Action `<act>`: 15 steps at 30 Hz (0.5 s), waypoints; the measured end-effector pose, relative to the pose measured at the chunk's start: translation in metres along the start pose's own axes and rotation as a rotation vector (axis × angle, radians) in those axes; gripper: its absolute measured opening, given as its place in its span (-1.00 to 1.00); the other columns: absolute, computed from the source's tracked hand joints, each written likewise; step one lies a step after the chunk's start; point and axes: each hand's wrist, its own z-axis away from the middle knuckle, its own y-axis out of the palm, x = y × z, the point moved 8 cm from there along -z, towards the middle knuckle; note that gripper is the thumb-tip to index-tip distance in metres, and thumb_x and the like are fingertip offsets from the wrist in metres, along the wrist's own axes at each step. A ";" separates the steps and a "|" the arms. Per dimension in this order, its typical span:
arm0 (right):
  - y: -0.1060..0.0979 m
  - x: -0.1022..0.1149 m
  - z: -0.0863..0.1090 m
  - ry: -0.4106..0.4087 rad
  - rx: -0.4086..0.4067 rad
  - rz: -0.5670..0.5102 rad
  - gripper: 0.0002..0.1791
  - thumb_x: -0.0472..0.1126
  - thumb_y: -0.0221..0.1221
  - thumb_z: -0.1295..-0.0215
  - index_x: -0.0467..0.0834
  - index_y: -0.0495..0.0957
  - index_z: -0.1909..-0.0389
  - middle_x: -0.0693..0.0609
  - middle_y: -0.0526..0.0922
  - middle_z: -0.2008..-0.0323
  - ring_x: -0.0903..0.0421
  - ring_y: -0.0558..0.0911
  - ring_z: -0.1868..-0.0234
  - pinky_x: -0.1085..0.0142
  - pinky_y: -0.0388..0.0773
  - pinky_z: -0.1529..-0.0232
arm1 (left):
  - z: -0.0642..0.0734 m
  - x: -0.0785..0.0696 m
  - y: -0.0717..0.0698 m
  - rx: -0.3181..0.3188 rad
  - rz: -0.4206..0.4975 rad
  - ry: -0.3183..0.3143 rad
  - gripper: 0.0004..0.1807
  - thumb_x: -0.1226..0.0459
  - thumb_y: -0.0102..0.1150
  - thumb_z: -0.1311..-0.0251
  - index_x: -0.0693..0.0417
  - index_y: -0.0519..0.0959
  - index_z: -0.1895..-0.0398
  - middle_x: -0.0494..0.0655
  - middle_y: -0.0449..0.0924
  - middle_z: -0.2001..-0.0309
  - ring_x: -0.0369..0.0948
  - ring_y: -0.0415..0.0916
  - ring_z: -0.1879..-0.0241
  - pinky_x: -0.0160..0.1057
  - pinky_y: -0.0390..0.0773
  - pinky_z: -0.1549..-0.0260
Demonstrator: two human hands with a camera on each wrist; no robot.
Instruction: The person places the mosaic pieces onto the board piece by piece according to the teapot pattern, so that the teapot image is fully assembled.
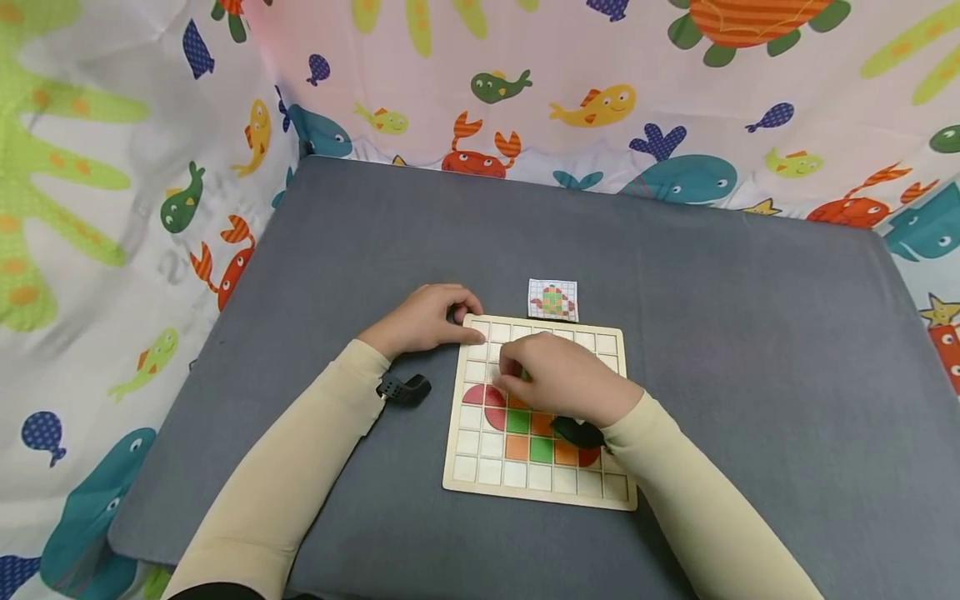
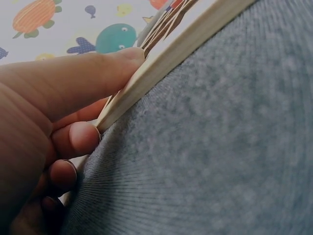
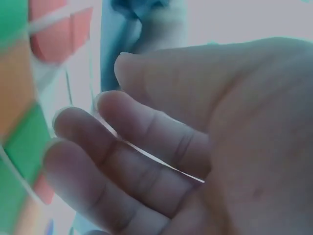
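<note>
A square wooden grid board (image 1: 540, 497) lies on the grey table. My left hand (image 1: 427, 321) grips its far left corner; in the left wrist view the thumb rests on the board's rim (image 2: 161, 68) with fingertips against the edge. Over the middle of the board hovers my right hand (image 1: 570, 379), its fingers loosely bent. The right wrist view shows a gap between thumb and fingers, with nothing seen held. Coloured tiles fill some cells: rounded red tiles (image 1: 495, 408), green tiles (image 1: 541, 451) and orange tiles (image 1: 517, 447). The hand hides part of the pattern.
Just beyond the board's far edge is a small card (image 1: 552, 312) printed with a coloured grid picture. The grey table (image 1: 735, 358) extends around the board. Fabric with sea animals (image 1: 420, 75) hangs behind and at the sides.
</note>
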 end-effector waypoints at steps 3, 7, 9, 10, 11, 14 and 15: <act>-0.016 -0.008 0.007 0.037 -0.024 -0.023 -0.82 -0.09 0.31 -0.47 -0.02 0.68 0.37 0.22 0.61 0.50 0.26 0.50 0.57 0.27 0.49 0.41 | 0.003 0.000 0.001 -0.002 0.012 -0.001 -0.69 -0.01 0.54 -0.21 -0.15 0.70 0.10 -0.19 0.46 0.32 -0.20 0.37 0.28 -0.17 0.33 0.18; -0.039 -0.021 0.019 0.117 -0.074 -0.054 -0.83 -0.10 0.31 -0.48 -0.10 0.72 0.28 0.13 0.65 0.50 0.18 0.51 0.58 0.22 0.50 0.44 | 0.006 -0.002 0.000 -0.003 0.034 0.000 -0.69 0.00 0.55 -0.21 -0.18 0.75 0.05 -0.19 0.47 0.33 -0.18 0.37 0.30 -0.17 0.34 0.23; -0.049 -0.026 0.024 0.147 -0.098 -0.065 -0.84 -0.10 0.30 -0.49 -0.11 0.72 0.24 0.09 0.67 0.47 0.16 0.53 0.53 0.20 0.51 0.42 | 0.008 -0.002 -0.001 -0.003 0.035 -0.004 -0.68 0.00 0.54 -0.21 -0.19 0.76 0.02 -0.18 0.47 0.33 -0.17 0.36 0.32 -0.16 0.34 0.25; -0.053 -0.028 0.025 0.154 -0.108 -0.066 -0.84 -0.11 0.29 -0.50 -0.12 0.73 0.22 0.07 0.70 0.44 0.15 0.55 0.50 0.20 0.52 0.38 | 0.009 -0.002 -0.002 -0.005 0.034 -0.005 -0.68 0.01 0.55 -0.21 -0.19 0.76 0.01 -0.18 0.47 0.33 -0.16 0.36 0.32 -0.16 0.35 0.25; -0.057 -0.029 0.026 0.161 -0.116 -0.062 -0.83 -0.11 0.28 -0.50 -0.13 0.73 0.19 0.05 0.72 0.39 0.15 0.57 0.45 0.19 0.54 0.34 | 0.010 -0.001 -0.003 -0.006 0.031 -0.008 -0.68 0.01 0.55 -0.21 -0.19 0.76 0.01 -0.18 0.46 0.33 -0.16 0.36 0.32 -0.17 0.34 0.25; -0.063 -0.032 0.028 0.179 -0.120 -0.053 -0.80 -0.09 0.26 -0.52 -0.14 0.74 0.11 0.01 0.76 0.30 0.15 0.61 0.38 0.18 0.57 0.27 | 0.013 0.002 -0.003 -0.015 0.023 -0.016 -0.67 0.01 0.55 -0.20 -0.19 0.76 0.00 -0.17 0.46 0.33 -0.17 0.35 0.32 -0.16 0.34 0.25; -0.064 -0.033 0.028 0.186 -0.123 -0.045 -0.80 -0.09 0.26 -0.52 -0.14 0.74 0.10 0.01 0.76 0.29 0.14 0.62 0.36 0.18 0.58 0.26 | 0.015 0.002 -0.004 -0.019 0.023 -0.019 -0.67 0.01 0.55 -0.20 -0.19 0.76 0.01 -0.18 0.46 0.33 -0.17 0.36 0.32 -0.16 0.34 0.24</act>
